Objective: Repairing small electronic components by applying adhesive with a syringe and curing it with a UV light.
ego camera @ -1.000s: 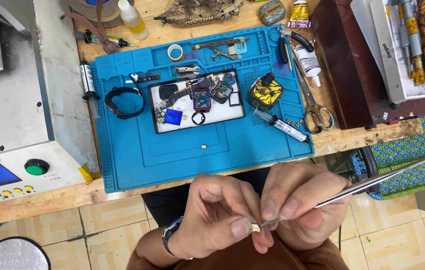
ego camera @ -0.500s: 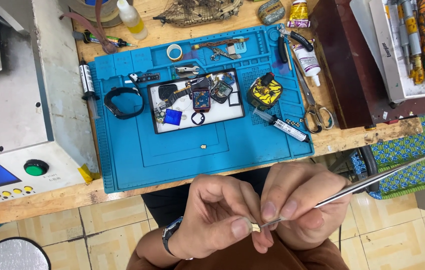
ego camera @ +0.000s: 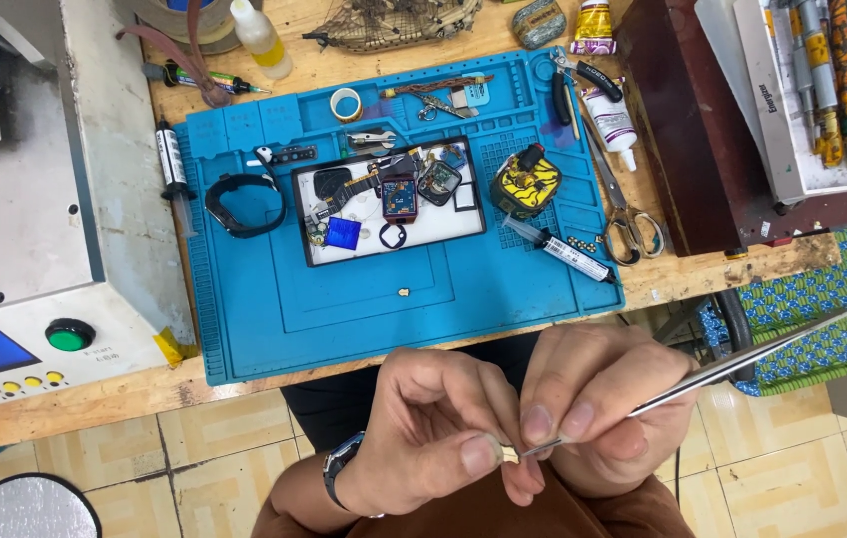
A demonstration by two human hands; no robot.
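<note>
My left hand (ego camera: 438, 428) sits low in the view, below the table edge, pinching a tiny part (ego camera: 509, 453) between thumb and fingers. My right hand (ego camera: 598, 403) is beside it and grips long metal tweezers (ego camera: 712, 374) whose tips touch that part. On the blue work mat (ego camera: 344, 309) a white tray (ego camera: 443, 224) holds several small watch parts, with a black watch strap (ego camera: 244, 204) to its left and a tiny part (ego camera: 404, 292) lying loose below it.
A syringe (ego camera: 563, 249), scissors (ego camera: 623, 204), glue tube (ego camera: 608, 115), tape roll (ego camera: 347, 103) and yellow-black tool (ego camera: 526, 182) lie around the mat. A grey machine with a green button (ego camera: 69, 334) stands left. A dark box (ego camera: 688, 120) and a tool tray (ego camera: 822, 90) are right.
</note>
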